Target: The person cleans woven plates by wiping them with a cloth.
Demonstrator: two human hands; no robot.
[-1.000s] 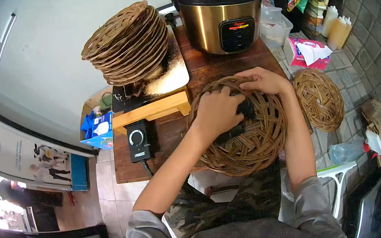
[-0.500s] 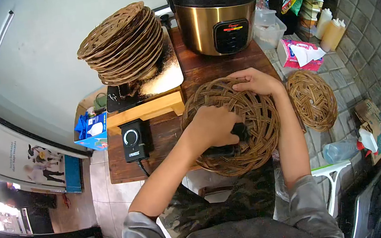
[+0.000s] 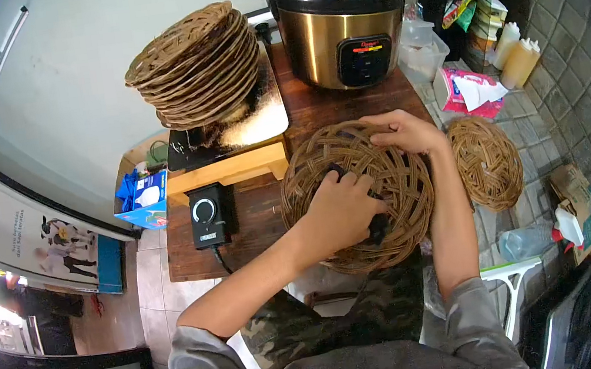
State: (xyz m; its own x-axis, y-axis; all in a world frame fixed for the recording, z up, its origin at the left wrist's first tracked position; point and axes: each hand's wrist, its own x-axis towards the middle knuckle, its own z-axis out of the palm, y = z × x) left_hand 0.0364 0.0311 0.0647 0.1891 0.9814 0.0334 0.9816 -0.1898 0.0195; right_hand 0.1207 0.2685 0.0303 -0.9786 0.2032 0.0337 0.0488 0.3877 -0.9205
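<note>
A round woven wicker plate point(image 3: 406, 203) lies over the front edge of the wooden table, close to my body. My right hand point(image 3: 412, 133) is closed around its far right rim, thumb on the upper side. Over the middle of the plate, my left hand point(image 3: 347, 207) presses a bunched black cloth point(image 3: 378, 227) against the weave. Parts of the cloth show beyond the knuckles and below the fingers; the rest is hidden under the hand. To the right, another wicker plate point(image 3: 486, 161) lies on the grey tiled surface.
Stacked wicker plates point(image 3: 198, 67) stand on a shiny hot plate point(image 3: 267, 110) with a wooden front rail and a black dial control point(image 3: 206, 215). A gold and black rice cooker point(image 3: 338, 29) stands behind. At right are tissues point(image 3: 474, 92), sauce bottles point(image 3: 520, 61) and a spray bottle point(image 3: 531, 241).
My left hand has turned and shifted over the plate, bringing the black cloth with it; cloth now shows above the knuckles. My right hand stays on the rim. The view has shifted slightly.
</note>
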